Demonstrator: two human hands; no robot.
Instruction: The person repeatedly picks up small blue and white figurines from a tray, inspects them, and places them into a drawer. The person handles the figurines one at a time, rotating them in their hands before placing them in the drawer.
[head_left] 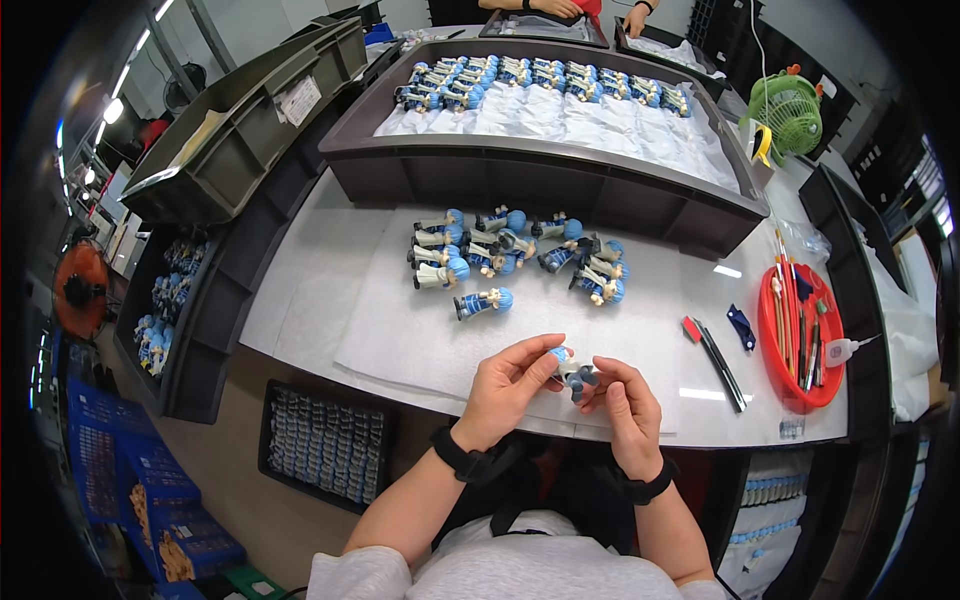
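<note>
Over the table's front edge, my left hand (512,385) pinches a small blue-haired figurine (573,374) between thumb and fingers. My right hand (626,408) is on the other side, its curled fingertips at the figurine's grey lower end. Whether they press on it is hard to make out. A loose group of similar figurines (437,272) lies on the white sheet (400,335) beyond my hands. One single figurine (483,303) rests nearer to me, apart from the group.
A large dark tray (540,165) with figurines on white padding stands at the back. Right of my hands lie a black marker (722,370), a small dark blue piece (741,327) and a red basket (772,370) of brushes. Crates (200,380) flank the left side; a green fan (785,113) stands back right.
</note>
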